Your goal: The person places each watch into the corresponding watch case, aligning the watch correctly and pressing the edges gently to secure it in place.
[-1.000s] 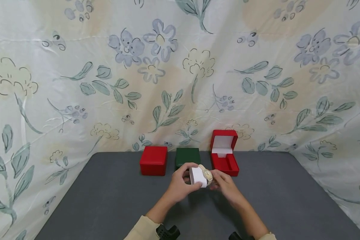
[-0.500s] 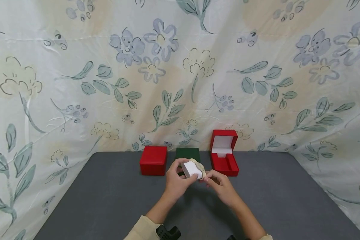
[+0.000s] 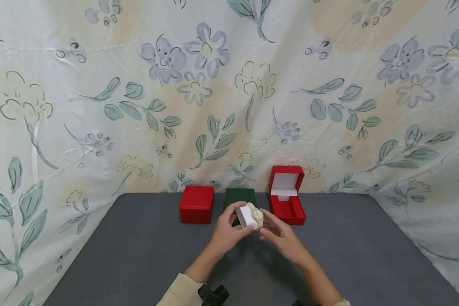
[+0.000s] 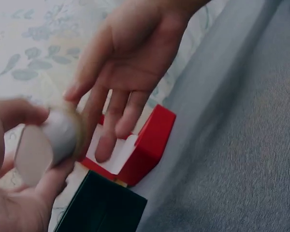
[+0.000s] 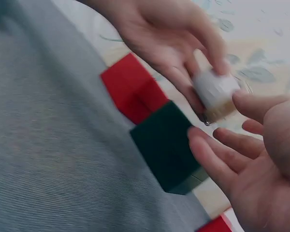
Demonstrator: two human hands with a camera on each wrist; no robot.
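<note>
While both hands meet over the middle of the grey bench (image 3: 137, 255), three small boxes wait in a row along its far edge, against the flowered cloth (image 3: 99, 106) that fills the upper part of the head view. Farthest left in that row sits the closed red box (image 3: 196, 204), lid down. Next to it, just behind the hands, stands the closed green box (image 3: 239, 197), partly hidden by the fingers.

At centre frame, the left hand (image 3: 227, 229) has its grip curled round a white cushion (image 3: 246, 216), thumb on top and fingers underneath, lifting it clear of the bench. A pale watch (image 3: 257, 215) is strapped round that cushion with its dial turned to the right and up, probably so the face can be seen and reached. The left wrist view shows the cushion's flat end pinched between thumb and fingers, though blurred.

Just right of the watch, the right hand (image 3: 281, 236) has a released grip: its fingers are spread and nearly straight, close beside the dial, holding nothing; whether a fingertip touches the watch cannot be told.

Right of centre, the open red box (image 3: 287, 199) stands with its lid upright, showing white lining, its red tray facing the hands, seemingly ready to take the cushion.
</note>
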